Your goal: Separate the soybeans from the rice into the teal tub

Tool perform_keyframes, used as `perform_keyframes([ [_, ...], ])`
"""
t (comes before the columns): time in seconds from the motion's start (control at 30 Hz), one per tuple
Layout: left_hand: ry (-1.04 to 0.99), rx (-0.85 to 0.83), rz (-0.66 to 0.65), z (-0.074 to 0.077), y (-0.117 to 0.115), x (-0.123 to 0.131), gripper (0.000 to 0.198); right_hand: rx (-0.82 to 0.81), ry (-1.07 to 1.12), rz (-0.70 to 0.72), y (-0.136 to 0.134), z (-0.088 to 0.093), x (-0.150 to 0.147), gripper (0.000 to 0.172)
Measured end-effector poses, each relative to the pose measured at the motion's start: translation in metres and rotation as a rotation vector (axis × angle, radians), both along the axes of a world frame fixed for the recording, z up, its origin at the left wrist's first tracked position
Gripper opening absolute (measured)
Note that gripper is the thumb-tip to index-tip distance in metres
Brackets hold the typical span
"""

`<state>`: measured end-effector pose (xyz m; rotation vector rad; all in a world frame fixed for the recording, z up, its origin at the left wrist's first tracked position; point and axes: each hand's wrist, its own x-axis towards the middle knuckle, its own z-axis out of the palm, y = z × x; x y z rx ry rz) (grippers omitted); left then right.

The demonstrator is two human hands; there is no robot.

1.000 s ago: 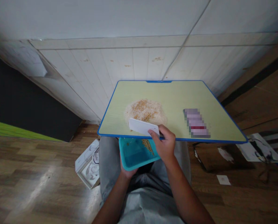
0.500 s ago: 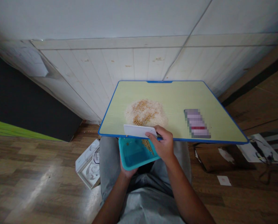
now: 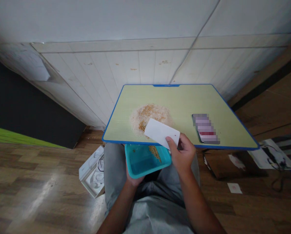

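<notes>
My right hand (image 3: 183, 152) pinches a flat white card (image 3: 160, 131) between thumb and fingers, tilted over the near edge of a small table (image 3: 189, 97) with a pale green top and blue rim. Behind the card, a spread pile of rice (image 3: 137, 117) lies on the tabletop with soybeans (image 3: 146, 109) scattered through it. Below the table edge my left hand (image 3: 135, 179) grips a teal plastic container (image 3: 142, 161) from underneath; most of its fingers are hidden. Soybeans (image 3: 155, 153) lie along the container's far right side.
A phone (image 3: 205, 128) with a blurred-out screen lies on the table's right side. The panelled wall (image 3: 133, 65) stands behind the table. An open white box (image 3: 94, 175) sits on the floor to the left, and a brown carton (image 3: 233, 165) to the right.
My right hand has shifted right with the card, whose face is now turned further up and whose left end has moved away from the container. My left hand and the container stay nearly still.
</notes>
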<state>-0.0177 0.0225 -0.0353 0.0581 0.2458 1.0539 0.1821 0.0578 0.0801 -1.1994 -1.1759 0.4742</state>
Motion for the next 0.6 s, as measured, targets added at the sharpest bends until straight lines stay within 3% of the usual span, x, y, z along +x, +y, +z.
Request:
perform_keyframes([
  [0.27,-0.001,-0.024,0.002,-0.012,-0.001,-0.002,0.082,0.035,-0.146,0.067,-0.016,-0.004,-0.006,0.026],
  [0.6,-0.027,0.048,-0.032,0.008,-0.003,0.002,0.078,-0.021,-0.043,-0.111,-0.01,-0.012,0.033,0.024],
])
